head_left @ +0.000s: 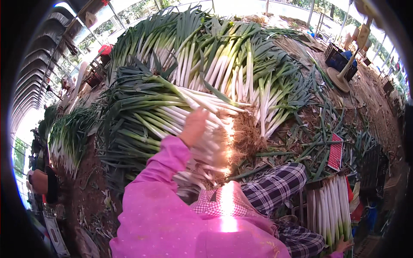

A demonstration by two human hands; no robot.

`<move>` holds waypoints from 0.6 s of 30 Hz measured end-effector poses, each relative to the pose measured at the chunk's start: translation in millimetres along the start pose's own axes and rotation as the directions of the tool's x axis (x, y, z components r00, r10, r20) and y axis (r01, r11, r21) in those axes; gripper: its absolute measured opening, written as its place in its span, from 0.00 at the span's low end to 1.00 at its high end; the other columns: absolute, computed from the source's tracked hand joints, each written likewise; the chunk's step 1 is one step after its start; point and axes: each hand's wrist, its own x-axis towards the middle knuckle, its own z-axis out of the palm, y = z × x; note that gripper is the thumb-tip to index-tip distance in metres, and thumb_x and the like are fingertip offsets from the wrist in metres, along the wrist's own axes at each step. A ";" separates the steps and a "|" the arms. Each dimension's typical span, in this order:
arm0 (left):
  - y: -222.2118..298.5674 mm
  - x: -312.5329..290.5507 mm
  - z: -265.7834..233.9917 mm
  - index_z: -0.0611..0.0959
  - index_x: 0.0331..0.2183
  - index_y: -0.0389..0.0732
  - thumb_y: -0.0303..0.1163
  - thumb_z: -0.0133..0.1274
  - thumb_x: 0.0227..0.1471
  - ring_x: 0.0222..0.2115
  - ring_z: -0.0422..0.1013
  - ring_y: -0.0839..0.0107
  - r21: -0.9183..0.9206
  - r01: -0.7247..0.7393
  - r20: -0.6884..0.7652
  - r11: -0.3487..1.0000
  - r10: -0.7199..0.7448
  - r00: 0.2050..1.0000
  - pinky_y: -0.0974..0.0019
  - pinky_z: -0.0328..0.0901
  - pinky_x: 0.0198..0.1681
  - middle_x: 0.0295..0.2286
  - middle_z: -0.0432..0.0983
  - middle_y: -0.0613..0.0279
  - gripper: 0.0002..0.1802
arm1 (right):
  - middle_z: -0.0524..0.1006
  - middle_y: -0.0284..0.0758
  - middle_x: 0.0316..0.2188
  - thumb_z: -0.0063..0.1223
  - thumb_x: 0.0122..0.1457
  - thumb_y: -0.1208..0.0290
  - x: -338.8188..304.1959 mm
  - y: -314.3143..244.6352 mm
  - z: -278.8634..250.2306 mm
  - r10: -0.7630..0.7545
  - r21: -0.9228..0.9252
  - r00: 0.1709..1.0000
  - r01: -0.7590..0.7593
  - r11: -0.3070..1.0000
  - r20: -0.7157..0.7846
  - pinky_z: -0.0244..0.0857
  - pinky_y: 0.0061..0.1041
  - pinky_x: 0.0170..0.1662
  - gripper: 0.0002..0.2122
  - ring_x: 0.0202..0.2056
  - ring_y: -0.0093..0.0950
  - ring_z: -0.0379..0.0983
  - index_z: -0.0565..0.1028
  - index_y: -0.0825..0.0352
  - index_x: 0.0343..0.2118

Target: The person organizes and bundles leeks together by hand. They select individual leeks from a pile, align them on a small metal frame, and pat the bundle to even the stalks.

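Note:
A broad heap of long green onions (165,112) lies before me, leaves to the left and shaggy brown roots (247,129) to the right. My left hand (195,127), in a pink sleeve, reaches over the white stems. Its fingers are closed round one green onion (183,96) slanting across the others; the stems beside the hand are blurred. At the lower right, my right hand (343,246) is partly cut off by the rim. Its fingers are spread against the green ends of a row of cleaned green onions (329,206), which have no shaggy roots.
More green onions (228,64) lie behind, and another pile (71,133) is at left. Loose leaves (309,150) litter the ground, with a red dotted card (335,151) among them. A dark crate (337,58) stands far right, near a round-based stand (338,80). My checked knee (279,185) is close by.

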 end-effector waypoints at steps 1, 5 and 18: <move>-8.7 13.7 14.5 0.76 0.44 0.46 0.26 0.48 0.45 0.41 0.70 0.56 -0.012 0.007 0.057 1.000 -0.007 0.998 0.55 0.65 0.43 0.44 0.71 0.58 0.20 | 0.43 0.53 0.64 0.50 0.51 0.41 14.6 45.0 1.8 0.087 -0.002 0.979 -0.089 0.996 -0.184 0.38 0.46 0.64 0.42 0.64 0.51 0.39 0.50 0.61 0.64; -45.6 42.2 68.3 0.74 0.47 0.43 0.27 0.49 0.46 0.55 0.60 0.59 0.238 -0.113 -0.015 0.965 0.120 0.993 0.43 0.53 0.55 0.49 0.68 0.59 0.22 | 0.44 0.56 0.63 0.56 0.52 0.51 -1.6 47.2 -20.4 0.010 -0.093 0.927 -0.049 0.994 -0.375 0.40 0.45 0.64 0.39 0.63 0.52 0.41 0.53 0.63 0.63; -12.6 108.7 54.5 0.77 0.38 0.47 0.31 0.48 0.50 0.41 0.69 0.60 0.196 -0.394 0.197 0.898 0.358 0.913 0.49 0.64 0.43 0.36 0.72 0.60 0.10 | 0.41 0.51 0.63 0.55 0.48 0.44 -106.9 277.0 135.5 0.318 0.260 0.860 -0.227 0.939 -0.398 0.38 0.59 0.60 0.39 0.62 0.53 0.42 0.58 0.59 0.60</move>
